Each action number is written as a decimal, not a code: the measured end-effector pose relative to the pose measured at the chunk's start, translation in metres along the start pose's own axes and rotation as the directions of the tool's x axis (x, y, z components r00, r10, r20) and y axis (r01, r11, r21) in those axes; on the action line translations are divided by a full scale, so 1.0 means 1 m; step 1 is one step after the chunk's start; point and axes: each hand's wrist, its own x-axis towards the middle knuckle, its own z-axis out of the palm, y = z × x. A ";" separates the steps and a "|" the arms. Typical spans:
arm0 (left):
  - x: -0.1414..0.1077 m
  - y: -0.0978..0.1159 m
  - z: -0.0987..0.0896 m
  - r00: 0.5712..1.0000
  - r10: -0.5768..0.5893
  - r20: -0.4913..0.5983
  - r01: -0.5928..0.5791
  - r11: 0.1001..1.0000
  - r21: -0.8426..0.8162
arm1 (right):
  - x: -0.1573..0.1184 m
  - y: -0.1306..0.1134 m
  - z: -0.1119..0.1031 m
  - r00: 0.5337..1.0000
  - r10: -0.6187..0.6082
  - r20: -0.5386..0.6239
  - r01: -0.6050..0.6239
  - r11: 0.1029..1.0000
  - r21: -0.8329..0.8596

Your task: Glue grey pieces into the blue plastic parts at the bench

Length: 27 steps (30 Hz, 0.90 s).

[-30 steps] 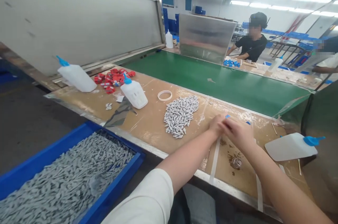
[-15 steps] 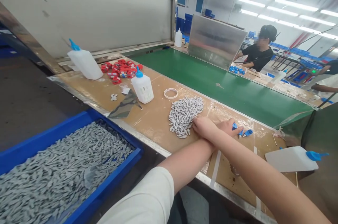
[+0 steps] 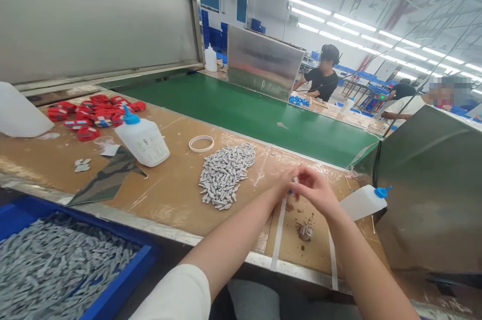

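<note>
Far left on my feed there's the blue plastic bin (image 3: 126, 280), loaded with slim grey pieces (image 3: 60, 264), and above it, on the brown-covered table (image 3: 173, 199), a heap of red chunky parts (image 3: 98, 111). Next along, a camouflage-patterned flat scrap (image 3: 109, 182) lies against a translucent white bottle with a blue nozzle (image 3: 148, 144); then a narrow white ring (image 3: 201, 150), and just beside it a loose pile of small grey pieces (image 3: 227, 177). Now the hands: my left hand (image 3: 284, 184) comes in from the pile's right, its fingers partly hidden behind the right hand (image 3: 318, 189), which arches with thumb and fingers curved inward. Between the fingertips I catch a tiny pale piece (image 3: 295, 179), a dab of blue just below it; which hand pinches it, and how tightly, I can't tell. It looks light and stiff to me, more awkward than heavy, easily lost from smooth fingers, so I'd favour a fingertip pinch on its edges. Below sits a small clear round cup (image 3: 307, 232) among brown specks, and rightmost, another blue-nozzled white bottle (image 3: 361, 203) shows beyond the right forearm.
</note>
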 end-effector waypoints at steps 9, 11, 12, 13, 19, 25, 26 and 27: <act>0.009 0.000 -0.018 0.981 -0.047 0.186 0.072 0.989 -0.132 | -0.069 0.080 -0.086 0.988 -0.153 0.022 0.155 0.983 -0.096; 0.009 -0.001 -0.016 0.985 -0.062 0.163 0.077 0.993 -0.088 | -0.074 0.085 -0.088 0.981 -0.151 0.125 0.166 0.978 -0.124; 0.009 -0.001 -0.015 0.985 -0.069 0.155 0.081 0.994 -0.074 | -0.075 0.085 -0.087 0.975 -0.144 0.169 0.166 0.978 -0.125; 0.008 -0.001 -0.015 0.986 -0.082 0.143 0.092 0.993 -0.068 | -0.076 0.085 -0.087 0.968 -0.141 0.206 0.169 0.978 -0.125; -0.002 0.011 -0.010 0.934 -0.289 0.211 0.316 0.943 -0.107 | -0.075 0.075 -0.083 0.909 -0.202 0.365 0.271 0.951 -0.149; -0.006 0.012 -0.008 0.921 -0.238 0.309 0.246 0.969 0.014 | -0.078 0.068 -0.083 0.847 -0.171 0.504 0.299 0.937 -0.183; -0.005 0.010 -0.008 0.919 -0.232 0.320 0.236 0.971 0.028 | -0.078 0.068 -0.083 0.839 -0.174 0.516 0.305 0.935 -0.181; -0.005 0.009 -0.009 0.917 -0.225 0.330 0.222 0.974 0.046 | -0.078 0.067 -0.082 0.832 -0.174 0.527 0.308 0.934 -0.179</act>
